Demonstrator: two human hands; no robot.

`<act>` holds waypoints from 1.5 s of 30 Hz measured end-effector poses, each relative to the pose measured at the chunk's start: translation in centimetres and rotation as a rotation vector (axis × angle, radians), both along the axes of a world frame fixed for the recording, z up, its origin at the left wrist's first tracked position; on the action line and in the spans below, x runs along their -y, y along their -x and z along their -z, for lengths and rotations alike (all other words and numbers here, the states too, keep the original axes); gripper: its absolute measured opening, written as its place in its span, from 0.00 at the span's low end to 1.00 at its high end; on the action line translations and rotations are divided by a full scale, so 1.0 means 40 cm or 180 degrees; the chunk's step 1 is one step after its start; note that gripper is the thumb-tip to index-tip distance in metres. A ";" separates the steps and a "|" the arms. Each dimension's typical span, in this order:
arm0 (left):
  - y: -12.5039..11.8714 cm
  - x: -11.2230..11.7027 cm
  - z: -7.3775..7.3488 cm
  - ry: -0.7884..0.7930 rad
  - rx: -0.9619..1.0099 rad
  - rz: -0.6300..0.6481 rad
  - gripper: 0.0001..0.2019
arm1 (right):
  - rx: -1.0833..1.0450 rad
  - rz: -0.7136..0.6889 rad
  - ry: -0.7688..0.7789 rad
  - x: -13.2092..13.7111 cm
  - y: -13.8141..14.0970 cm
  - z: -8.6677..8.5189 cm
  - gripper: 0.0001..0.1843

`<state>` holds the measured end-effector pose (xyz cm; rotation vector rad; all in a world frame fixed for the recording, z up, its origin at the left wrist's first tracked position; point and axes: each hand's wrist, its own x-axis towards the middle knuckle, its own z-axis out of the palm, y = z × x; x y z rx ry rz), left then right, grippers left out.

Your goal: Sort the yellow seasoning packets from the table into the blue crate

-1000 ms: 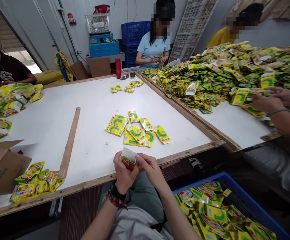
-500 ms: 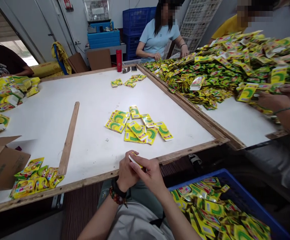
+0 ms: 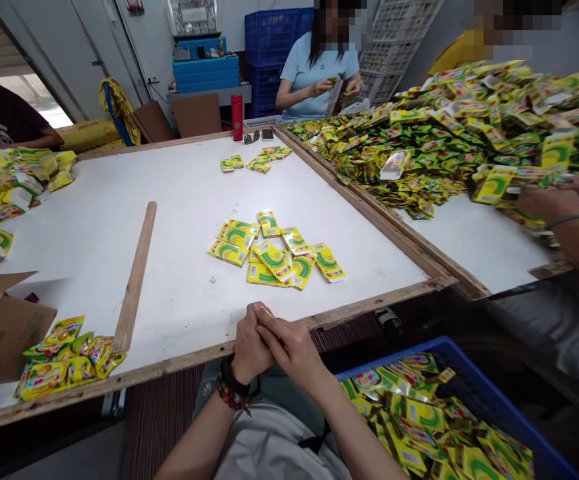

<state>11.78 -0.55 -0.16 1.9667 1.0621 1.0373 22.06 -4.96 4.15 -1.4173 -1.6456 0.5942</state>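
My left hand (image 3: 252, 343) and my right hand (image 3: 293, 348) meet at the table's front edge, closed around a small yellow box (image 3: 267, 311). Only a thin strip of the box shows; my fingers cover the rest. Just beyond them lies a loose group of flat yellow boxes (image 3: 273, 260) with green curved bands and barcodes, some overlapping. A beaded bracelet (image 3: 230, 393) circles my left wrist.
A blue crate (image 3: 449, 343) full of packets stands at my lower right. Wooden strips (image 3: 136, 273) edge and divide the white table. Packets pile high (image 3: 449, 140) at right; glossy pouches (image 3: 66, 363) and a carton (image 3: 6, 333) lie left. Co-workers sit around.
My fingers have closed further over the small box, hiding its white end. Across the table, the person in light blue has raised both hands, now with packets in them.
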 end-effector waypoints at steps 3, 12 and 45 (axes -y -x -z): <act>0.010 0.003 -0.011 -0.0058 0.0043 0.0399 0.18 | 0.0395 0.0074 0.0044 0.042 -0.017 -0.009 0.22; 0.012 -0.009 -0.020 -0.0119 0.0268 0.0744 0.10 | 0.2558 0.1981 0.1861 0.133 -0.308 -0.025 0.22; -0.003 0.037 -0.005 -0.0562 -0.0096 -0.0113 0.30 | -0.1885 0.0467 0.0672 0.029 -0.039 -0.003 0.23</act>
